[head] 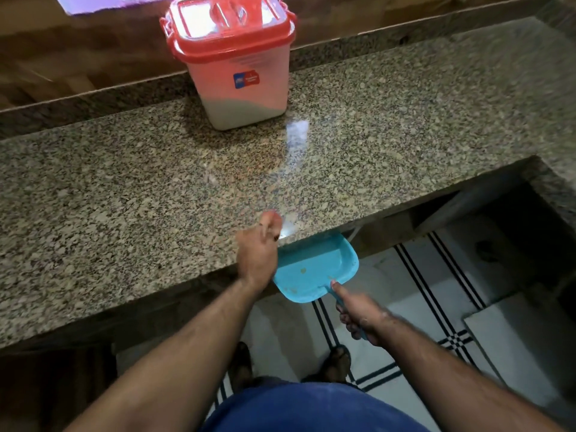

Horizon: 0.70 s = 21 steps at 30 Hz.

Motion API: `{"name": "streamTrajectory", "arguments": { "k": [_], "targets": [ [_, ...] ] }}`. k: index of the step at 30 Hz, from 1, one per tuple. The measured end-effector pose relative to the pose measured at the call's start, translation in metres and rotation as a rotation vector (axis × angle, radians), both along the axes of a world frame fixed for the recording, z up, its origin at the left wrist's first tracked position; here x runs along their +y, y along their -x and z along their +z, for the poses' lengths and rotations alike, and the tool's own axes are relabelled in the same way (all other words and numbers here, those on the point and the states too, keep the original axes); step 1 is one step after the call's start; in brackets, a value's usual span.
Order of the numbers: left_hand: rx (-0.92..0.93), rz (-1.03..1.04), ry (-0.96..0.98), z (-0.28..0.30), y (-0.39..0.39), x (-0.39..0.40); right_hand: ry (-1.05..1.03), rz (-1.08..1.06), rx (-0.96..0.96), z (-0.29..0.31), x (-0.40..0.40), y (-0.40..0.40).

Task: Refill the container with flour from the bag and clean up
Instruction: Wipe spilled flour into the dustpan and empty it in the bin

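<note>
— So, nearest first: what is each hand doing?

— The right hand (358, 319) is gripping the handle of a smooth blue plastic dustpan (314, 269), fingers curled round it, index finger lying along the handle. The pan's long axis is running from that hand up toward the near edge of the counter (124, 238), its mouth tucked just under the edge.

— And the left hand (258, 251)?

— It's resting on the counter at the near edge, directly above the pan's left side, loosely cupped and holding nothing. A small white flour patch (288, 227) is lying just right of its fingers, so a short sweep toward the pan looks enough.

— The container (240, 73)?

— Standing near the far edge, lid on, red-rimmed translucent plastic on speckled granite, well apart from both hands.
</note>
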<state>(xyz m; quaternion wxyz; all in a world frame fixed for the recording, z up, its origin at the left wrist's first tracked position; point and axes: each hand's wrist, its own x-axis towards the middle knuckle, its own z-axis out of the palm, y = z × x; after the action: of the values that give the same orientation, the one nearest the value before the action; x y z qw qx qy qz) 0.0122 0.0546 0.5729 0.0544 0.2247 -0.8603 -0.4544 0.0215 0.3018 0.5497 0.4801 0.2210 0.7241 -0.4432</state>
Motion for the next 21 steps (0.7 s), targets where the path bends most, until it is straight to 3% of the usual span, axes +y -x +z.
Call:
{"name": "streamTrajectory", "arguments": {
  "k": [2, 6, 9, 11, 17, 21],
  "targets": [
    [0.023, -0.036, -0.174, 0.002, 0.029, 0.024, 0.010, 0.033, -0.010, 0.002, 0.009, 0.010],
    [0.048, 0.103, -0.337, 0.027, 0.090, 0.037, 0.011, 0.109, 0.000, 0.003, 0.035, 0.036],
    [0.202, 0.105, -0.304, 0.041, 0.115, 0.049, 0.023, 0.116, 0.000, 0.005, 0.058, 0.050],
    [0.233, -0.021, -0.222, 0.040, 0.130, 0.065, 0.031, 0.126, -0.010, 0.009, 0.069, 0.054],
    [-0.039, -0.559, 0.038, -0.005, 0.144, 0.129, 0.009, 0.155, -0.006, 0.013, 0.084, 0.058],
    [-0.114, -0.429, 0.015, 0.012, 0.124, 0.115, -0.005, 0.152, 0.004, 0.011, 0.095, 0.064]
  ]
}}
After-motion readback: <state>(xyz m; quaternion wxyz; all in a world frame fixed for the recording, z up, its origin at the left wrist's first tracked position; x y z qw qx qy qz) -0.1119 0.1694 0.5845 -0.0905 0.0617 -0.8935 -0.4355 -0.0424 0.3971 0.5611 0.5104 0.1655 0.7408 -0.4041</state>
